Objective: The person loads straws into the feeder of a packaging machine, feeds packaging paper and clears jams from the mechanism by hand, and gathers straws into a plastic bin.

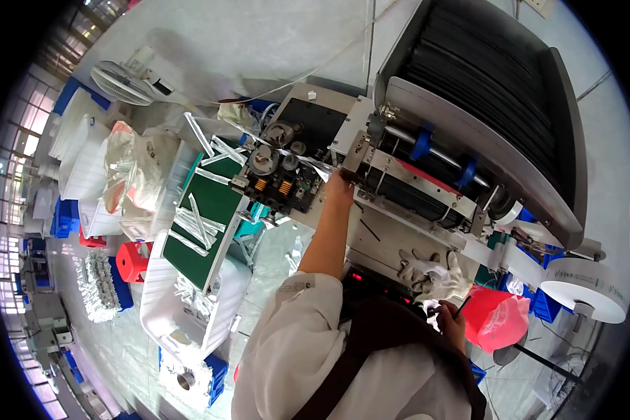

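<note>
My left hand (339,187) reaches into the machine, where a shiny white strip (318,166) runs from the metal rollers (264,159) toward the feed section. Its fingers are partly hidden by a metal bracket (357,155), so their grip cannot be made out. My right hand (452,325) is low on the right, fingers curled around a thin black stick (464,305). Close to it lie a pair of whitish work gloves (437,276) on the machine's bench. A dark control box with red lit digits (357,277) sits between my arms.
A green conveyor (194,241) with loose white strips slopes down to a white bin (154,308). Black sticks fill a large metal hopper (483,63). A white paper roll (586,288) and a red bag (497,318) are at right. A fan (122,82) and red stool (133,261) stand left.
</note>
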Tool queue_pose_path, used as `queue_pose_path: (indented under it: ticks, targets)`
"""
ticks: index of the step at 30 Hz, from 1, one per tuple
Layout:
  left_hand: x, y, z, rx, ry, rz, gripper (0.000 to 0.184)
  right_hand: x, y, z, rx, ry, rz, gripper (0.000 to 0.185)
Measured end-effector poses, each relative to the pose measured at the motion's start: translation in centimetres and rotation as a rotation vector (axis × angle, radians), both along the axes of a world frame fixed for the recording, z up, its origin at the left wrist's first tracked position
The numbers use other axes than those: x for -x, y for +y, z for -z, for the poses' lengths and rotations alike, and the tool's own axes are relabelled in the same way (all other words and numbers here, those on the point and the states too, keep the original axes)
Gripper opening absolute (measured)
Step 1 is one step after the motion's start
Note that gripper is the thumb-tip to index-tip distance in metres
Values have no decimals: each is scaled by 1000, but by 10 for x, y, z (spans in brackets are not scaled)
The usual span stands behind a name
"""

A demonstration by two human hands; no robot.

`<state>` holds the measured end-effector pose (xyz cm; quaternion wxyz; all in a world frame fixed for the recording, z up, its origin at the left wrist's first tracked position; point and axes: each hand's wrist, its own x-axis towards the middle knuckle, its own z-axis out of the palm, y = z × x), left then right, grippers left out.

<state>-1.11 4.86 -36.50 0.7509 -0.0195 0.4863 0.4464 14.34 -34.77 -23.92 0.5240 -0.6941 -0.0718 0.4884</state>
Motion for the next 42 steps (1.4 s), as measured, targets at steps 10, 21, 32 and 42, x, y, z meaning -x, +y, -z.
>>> queue_pose_path:
  ticks: [10,21,32,42]
  targets:
    - [0,-13,3,-65,426,-26,13,4,-4,6,7,9,-9,19]
    - [2,-10,-6,-42,389,-47,10,12,-11,6,19,-62,-19,16]
    - [5,-1,-7,-56,546,153,13,18,-24,12,27,-86,-27,20]
    - [27,0,5,-199,392,407,15,38,-23,9,76,-159,-9,17]
